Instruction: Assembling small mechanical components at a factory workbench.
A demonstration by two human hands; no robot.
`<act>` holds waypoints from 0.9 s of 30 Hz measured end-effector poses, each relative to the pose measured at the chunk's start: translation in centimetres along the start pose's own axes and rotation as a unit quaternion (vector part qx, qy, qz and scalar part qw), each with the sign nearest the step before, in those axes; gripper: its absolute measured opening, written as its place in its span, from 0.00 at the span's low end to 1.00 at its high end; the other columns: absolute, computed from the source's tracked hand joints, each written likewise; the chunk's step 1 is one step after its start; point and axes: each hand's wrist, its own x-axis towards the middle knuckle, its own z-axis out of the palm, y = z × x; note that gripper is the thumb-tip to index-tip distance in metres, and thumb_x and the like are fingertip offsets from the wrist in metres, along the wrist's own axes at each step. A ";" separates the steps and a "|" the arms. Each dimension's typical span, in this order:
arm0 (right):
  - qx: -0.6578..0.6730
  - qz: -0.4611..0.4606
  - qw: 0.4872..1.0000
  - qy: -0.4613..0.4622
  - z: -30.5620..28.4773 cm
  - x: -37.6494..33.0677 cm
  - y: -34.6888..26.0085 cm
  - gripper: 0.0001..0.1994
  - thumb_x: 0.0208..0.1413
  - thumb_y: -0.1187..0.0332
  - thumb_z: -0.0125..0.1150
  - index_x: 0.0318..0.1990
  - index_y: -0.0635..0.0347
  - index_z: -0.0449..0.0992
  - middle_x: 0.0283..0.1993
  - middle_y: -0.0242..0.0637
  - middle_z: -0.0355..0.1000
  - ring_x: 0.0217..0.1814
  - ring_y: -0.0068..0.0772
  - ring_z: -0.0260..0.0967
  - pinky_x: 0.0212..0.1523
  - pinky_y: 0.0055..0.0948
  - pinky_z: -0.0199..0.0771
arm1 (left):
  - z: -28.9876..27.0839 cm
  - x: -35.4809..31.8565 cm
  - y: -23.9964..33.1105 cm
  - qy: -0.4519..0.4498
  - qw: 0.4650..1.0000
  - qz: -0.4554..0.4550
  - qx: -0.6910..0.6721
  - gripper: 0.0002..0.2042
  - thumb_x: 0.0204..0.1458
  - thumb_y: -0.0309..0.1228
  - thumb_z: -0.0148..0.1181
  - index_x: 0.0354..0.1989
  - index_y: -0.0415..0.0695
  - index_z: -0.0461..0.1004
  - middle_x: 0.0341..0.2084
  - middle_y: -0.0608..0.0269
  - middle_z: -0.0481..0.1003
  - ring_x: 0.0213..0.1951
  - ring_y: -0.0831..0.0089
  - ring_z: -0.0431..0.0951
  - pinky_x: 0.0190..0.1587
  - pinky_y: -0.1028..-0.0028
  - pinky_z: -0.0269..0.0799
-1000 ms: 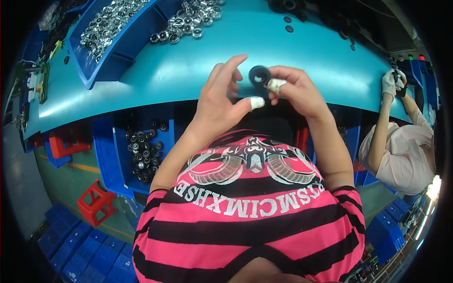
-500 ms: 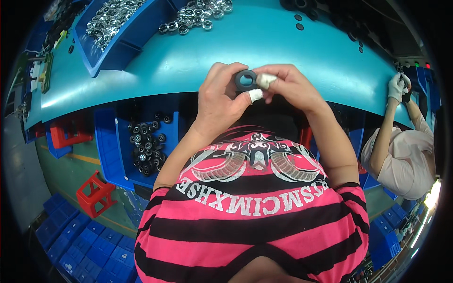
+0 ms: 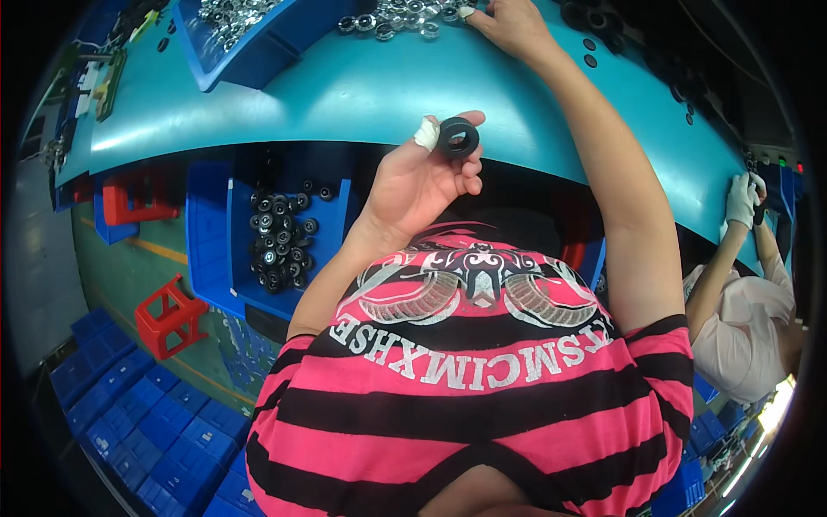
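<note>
**Black ring held at bench edge; right hand at the loose metal parts**

The teal workbench (image 3: 345, 95) is the landmark, spanning the upper view. At its far side stands a blue bin (image 3: 258, 43) of shiny metal parts, with a loose scatter of silvery rings (image 3: 392, 21) just right of it on the bench top. Below the near edge, to the left, a blue tray (image 3: 284, 233) holds many small black rings. A red stool (image 3: 168, 314) stands lower left of the bench, on the floor. At the bench's right end, a co-worker's gloved hand (image 3: 741, 198) rests at the rim.

The left hand (image 3: 418, 185) is raised just before the near edge, fingers curled, pinching a black ring (image 3: 458, 138) between the thumb and a fingertip wrapped in white tape. The right hand (image 3: 508, 21) reaches across the bench to the silvery rings, fingers lowered onto them; whether they grip one cannot be told.

Assessment: the black ring appears small, light and stiff, probably smooth enough to slip. The best hold is judged to be across its outer rim, or with a fingertip through the bore.
</note>
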 end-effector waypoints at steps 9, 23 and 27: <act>0.015 0.039 0.999 -0.014 -0.1 -0.4 -0.4 0.15 0.53 0.66 0.64 0.48 0.55 0.80 0.36 0.43 0.72 0.37 0.43 0.72 0.41 0.37 0.73 | -0.2 0.1 -0.1 0.006 1.000 -0.009 -0.022 0.30 0.70 0.50 0.38 0.64 0.34 0.61 0.41 0.54 0.69 0.39 0.67 0.69 0.41 0.68 0.71; 0.345 0.137 0.929 0.009 -8.4 -11.7 -6.6 0.18 0.51 0.75 0.70 0.51 0.64 0.77 0.45 0.32 0.75 0.43 0.23 0.74 0.48 0.25 0.75 | -1.3 0.8 -0.3 -0.016 0.999 -0.002 -0.031 0.25 0.68 0.47 0.44 0.60 0.36 0.66 0.42 0.48 0.75 0.38 0.67 0.76 0.43 0.64 0.77; 0.327 0.123 0.936 0.038 -8.0 -15.5 -7.4 0.17 0.50 0.79 0.68 0.50 0.62 0.79 0.48 0.33 0.71 0.48 0.23 0.70 0.51 0.25 0.73 | -1.7 1.0 -0.4 -0.029 0.999 0.028 0.000 0.23 0.67 0.41 0.48 0.63 0.37 0.63 0.48 0.39 0.72 0.43 0.62 0.76 0.50 0.60 0.77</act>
